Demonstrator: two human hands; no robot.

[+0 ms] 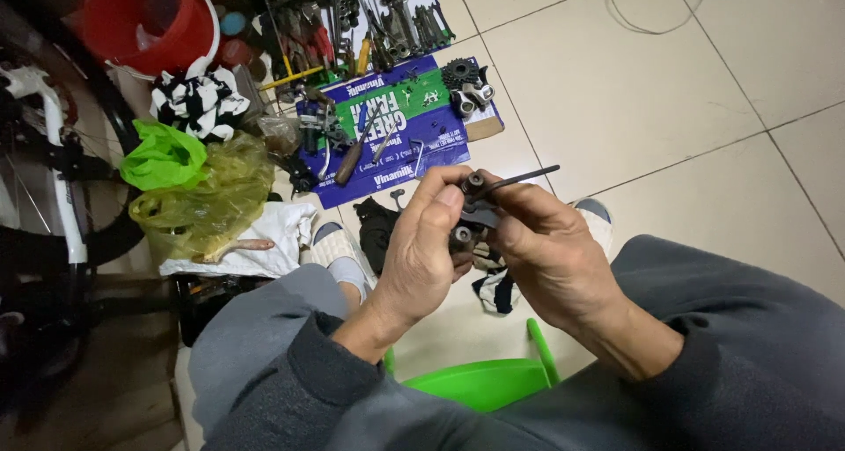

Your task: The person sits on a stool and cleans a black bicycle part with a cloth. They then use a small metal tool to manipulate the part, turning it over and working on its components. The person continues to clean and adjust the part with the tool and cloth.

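At the centre of the frame, a small black metal bicycle part with two round pulley-like ends point(465, 212) is pinched between the curled fingers and thumb of the left hand point(425, 249). One round end shows above the thumb and the other below the fingertips, so the part seems to be braced against turning. A slim black L-shaped hex key point(519, 180) is gripped by the closed fingers of the right hand point(547, 244); its short end is set into the upper round end of the part while its long arm points toward the upper right, a position that would give leverage. Both hands are held close together above the knees, over the pale tiled floor point(704, 90), where the work can be looked down upon.

Below the hands, the rim of a bright green plastic stool point(480, 382) is seen between grey-trousered legs. A dark crumpled rag point(377, 227) lies just left of the hands.

Further out, toward the upper middle, a flattened blue and green printed carton point(400, 139) has been spread as a mat, so that small pieces are kept together: a wooden-handled screwdriver point(354, 156) and a black toothed sprocket cluster point(459, 74) rest on it. Beyond it, wrenches and pliers point(378, 20) are laid in a row. At upper left stand a red plastic bucket point(158, 24), a green plastic bag point(163, 156) and a yellow plastic bag point(211, 196); a white bicycle frame point(53, 152) runs along the left edge.
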